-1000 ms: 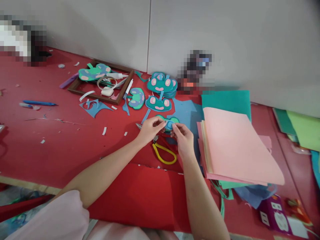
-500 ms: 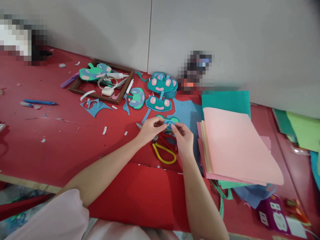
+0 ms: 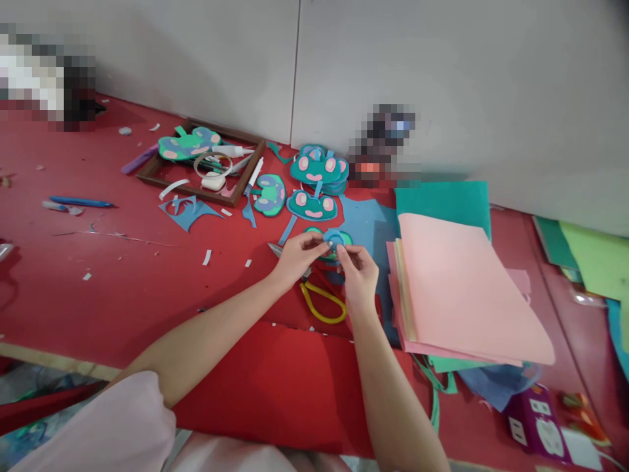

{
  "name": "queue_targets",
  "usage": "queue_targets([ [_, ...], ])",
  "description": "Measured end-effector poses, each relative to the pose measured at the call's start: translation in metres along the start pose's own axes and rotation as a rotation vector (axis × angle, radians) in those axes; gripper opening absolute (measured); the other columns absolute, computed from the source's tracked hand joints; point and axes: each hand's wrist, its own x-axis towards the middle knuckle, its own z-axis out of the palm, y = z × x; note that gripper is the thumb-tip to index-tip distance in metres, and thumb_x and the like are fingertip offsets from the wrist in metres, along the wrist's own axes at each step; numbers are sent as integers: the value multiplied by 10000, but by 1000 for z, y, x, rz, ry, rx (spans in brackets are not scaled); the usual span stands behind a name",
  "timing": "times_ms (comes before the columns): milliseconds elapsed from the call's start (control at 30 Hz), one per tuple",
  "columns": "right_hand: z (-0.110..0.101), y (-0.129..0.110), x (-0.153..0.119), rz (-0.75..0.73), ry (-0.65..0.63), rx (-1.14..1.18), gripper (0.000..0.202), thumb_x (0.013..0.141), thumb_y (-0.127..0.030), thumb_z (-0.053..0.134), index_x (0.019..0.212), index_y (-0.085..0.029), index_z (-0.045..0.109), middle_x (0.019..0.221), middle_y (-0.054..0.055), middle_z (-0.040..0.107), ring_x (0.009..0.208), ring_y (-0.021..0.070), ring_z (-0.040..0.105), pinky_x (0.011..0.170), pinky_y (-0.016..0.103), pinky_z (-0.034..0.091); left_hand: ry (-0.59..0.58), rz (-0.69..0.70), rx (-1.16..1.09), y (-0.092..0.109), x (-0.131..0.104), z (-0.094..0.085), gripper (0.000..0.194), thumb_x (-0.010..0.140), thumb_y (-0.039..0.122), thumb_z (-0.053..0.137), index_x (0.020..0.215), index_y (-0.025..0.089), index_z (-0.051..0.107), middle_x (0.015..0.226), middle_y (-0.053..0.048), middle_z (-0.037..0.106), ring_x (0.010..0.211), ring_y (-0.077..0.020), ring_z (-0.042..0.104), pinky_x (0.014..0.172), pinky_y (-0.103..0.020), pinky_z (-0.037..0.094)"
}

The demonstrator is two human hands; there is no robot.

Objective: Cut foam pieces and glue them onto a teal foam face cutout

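Head view: left hand point(image 3: 296, 254) and right hand point(image 3: 362, 270) are together pinching a blue piece point(image 3: 335, 236), seemingly unfinished; assembled faces point(image 3: 314, 205) are lying beyond.

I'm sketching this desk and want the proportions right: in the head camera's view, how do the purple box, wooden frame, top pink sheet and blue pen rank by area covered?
Largest to smallest:
Top pink sheet
Wooden frame, counting its whole outline
Purple box
Blue pen

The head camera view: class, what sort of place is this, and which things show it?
Probably a craft workspace: pink sheets stacked on a red table, yellow-handled scissors, and cut-out frog faces.
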Motion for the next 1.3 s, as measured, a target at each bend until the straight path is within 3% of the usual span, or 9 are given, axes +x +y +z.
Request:
queue_targets([
  [133,-7,-10,-3,-102,-70,-256,281,825,-452,545,862,-186,628,776,27,640,606,126,539,574,262,446,134,53,63,-2,3,-4,273,694,403,710,802,158,659,767,-23,681,699,-138,635,714,-285,532],
  [233,-20,-20,-18,-258,-218,-719,187,839,-366,543,843,-196,622,837,57,625,746,185,575,687,314,447,166,90,96,-4,6,-7,251,705,377,699,817,156,659,758,-25,682,699,-143,641,696,-286,534],
  [333,-27,-25,-40,-220,-278,-1074,143,808,-292,572,903,-193,612,904,91,616,831,241,580,669,331,435,159,95,69,-6,9,-9,223,717,350,690,813,153,648,745,-25,682,710,-147,653,718,-296,537],
  [433,-21,-25,-56,-227,-335,-1217,243,772,-199,571,1012,-167,578,963,113,606,928,268,568,744,345,436,134,116,63,-9,11,-10,214,725,347,684,807,156,633,758,-22,675,745,-153,658,732,-295,536],
  [533,-8,-23,-60,-223,-342,-1287,246,729,-133,551,976,-142,547,961,118,595,931,272,559,762,347,434,117,154,66,-12,13,-11,218,740,351,670,836,160,626,810,-27,672,780,-152,651,721,-277,531],
  [767,9,-10,-55,-195,-151,-1327,201,732,-70,476,928,-114,477,905,149,592,887,273,576,758,343,426,150,202,31,-10,11,-11,261,731,377,682,854,165,591,799,-28,664,758,-157,659,737,-296,535],
  [1000,-8,-11,-43,-199,-40,-1171,222,786,-267,581,971,-174,503,979,102,614,915,248,594,686,295,407,355,393,50,43,20,-22,204,764,352,660,831,183,567,803,-20,674,781,-149,667,781,-299,527],
  [1133,-11,-6,-29,-115,101,-988,204,792,-304,571,956,-186,545,982,90,621,854,231,597,603,279,377,331,381,74,72,33,-26,219,716,338,700,773,181,559,715,-1,655,693,-146,656,688,-283,530],
  [1300,-15,5,-20,-274,185,-633,246,762,-346,607,927,-166,576,824,53,603,749,187,561,656,282,421,276,341,98,77,27,-19,231,722,356,693,767,177,553,709,4,647,688,-145,655,679,-279,528],
])
